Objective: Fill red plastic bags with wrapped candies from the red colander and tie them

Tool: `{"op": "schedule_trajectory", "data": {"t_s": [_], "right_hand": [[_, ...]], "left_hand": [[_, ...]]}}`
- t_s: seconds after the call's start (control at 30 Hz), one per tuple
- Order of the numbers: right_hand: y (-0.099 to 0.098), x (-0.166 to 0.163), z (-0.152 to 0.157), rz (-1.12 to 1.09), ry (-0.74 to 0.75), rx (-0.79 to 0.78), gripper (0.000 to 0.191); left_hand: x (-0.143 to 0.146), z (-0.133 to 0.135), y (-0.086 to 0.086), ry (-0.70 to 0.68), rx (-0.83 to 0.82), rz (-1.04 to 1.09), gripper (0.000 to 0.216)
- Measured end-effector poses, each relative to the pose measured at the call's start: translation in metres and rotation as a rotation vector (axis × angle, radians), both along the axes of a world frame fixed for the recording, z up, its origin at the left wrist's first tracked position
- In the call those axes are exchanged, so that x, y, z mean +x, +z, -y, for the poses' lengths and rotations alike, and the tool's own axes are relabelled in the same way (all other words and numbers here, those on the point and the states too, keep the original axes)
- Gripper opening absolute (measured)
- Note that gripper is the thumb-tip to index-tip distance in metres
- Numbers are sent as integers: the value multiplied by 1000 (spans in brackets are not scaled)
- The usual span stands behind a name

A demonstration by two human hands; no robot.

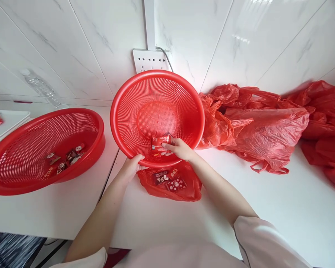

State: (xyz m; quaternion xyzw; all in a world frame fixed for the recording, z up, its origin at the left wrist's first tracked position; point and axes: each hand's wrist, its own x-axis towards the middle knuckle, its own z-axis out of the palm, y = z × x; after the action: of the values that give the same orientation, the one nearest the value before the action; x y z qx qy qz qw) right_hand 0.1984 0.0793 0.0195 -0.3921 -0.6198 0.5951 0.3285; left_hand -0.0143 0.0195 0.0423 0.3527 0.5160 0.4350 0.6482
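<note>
The tilted red basket leans with its open side toward the person, its lower rim gripped by the left hand. Inside it, the right hand pinches a small red packet, long axis lying left to right. Below sits a red bag with more packets (printed labels unreadable). A second basket on the counter holds several sweets.
</note>
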Motion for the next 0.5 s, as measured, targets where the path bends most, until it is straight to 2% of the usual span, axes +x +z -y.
{"op": "schedule_trajectory", "data": {"t_s": [0.07, 0.3, 0.4, 0.5], "right_hand": [[-3, 3, -4, -128, -25, -140, 40], [6, 14, -5, -233, -4, -219, 42], [8, 15, -5, -251, -3, -213, 41], [12, 19, -5, -242, 12, -130, 38]], "left_hand": [[0, 0, 1, -2, -11, 8, 20], [2, -1, 5, 18, -44, 1, 15], [2, -1, 5, 12, -46, -9, 14], [1, -1, 5, 4, -35, -15, 13]]}}
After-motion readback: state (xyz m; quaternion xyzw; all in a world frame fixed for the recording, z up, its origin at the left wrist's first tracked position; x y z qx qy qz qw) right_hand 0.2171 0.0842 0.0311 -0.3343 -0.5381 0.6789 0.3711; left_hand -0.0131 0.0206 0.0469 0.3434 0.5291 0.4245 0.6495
